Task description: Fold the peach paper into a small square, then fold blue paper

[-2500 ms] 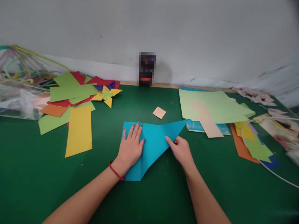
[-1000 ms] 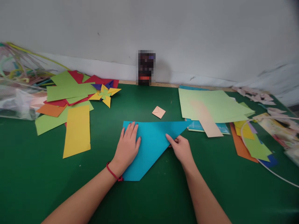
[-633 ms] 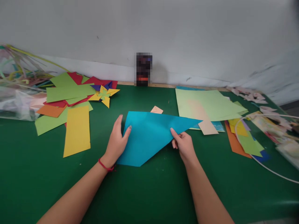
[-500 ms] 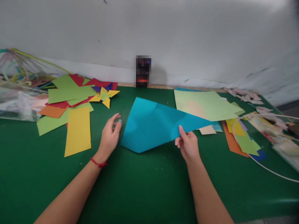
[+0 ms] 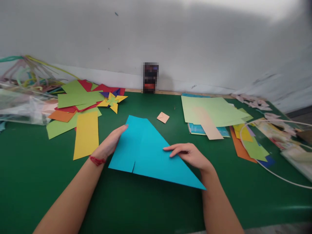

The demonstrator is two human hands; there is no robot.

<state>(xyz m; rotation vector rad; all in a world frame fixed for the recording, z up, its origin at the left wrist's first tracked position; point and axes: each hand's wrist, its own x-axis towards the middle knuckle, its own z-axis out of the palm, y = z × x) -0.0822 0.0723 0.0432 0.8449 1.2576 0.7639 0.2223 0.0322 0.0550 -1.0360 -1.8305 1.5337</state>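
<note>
A folded sheet of blue paper (image 5: 146,149) lies tilted in front of me, with a short slit at its lower left edge and a long point towards the lower right. My left hand (image 5: 110,141) grips its left edge, thumb at the upper corner and the other fingers hidden behind. Across the slanting right edge, my right hand (image 5: 191,154) rests with fingers stretched over the paper; its thumb is hidden. Just beyond the sheet, a small folded peach paper square (image 5: 163,117) lies on the green table (image 5: 146,211).
To the left are coloured paper sheets (image 5: 80,100), a yellow sheet (image 5: 86,135) and a yellow-and-purple folded star (image 5: 112,101). Pale green paper (image 5: 209,109) and a peach strip (image 5: 211,126) lie right. A white hoop (image 5: 275,174) and a dark pixelated object (image 5: 149,78) stand out.
The blue paper has turned and come nearer, uncovering the small peach square. My left hand has taken its left edge. My right hand has loosened its pinch and now lies on the paper.
</note>
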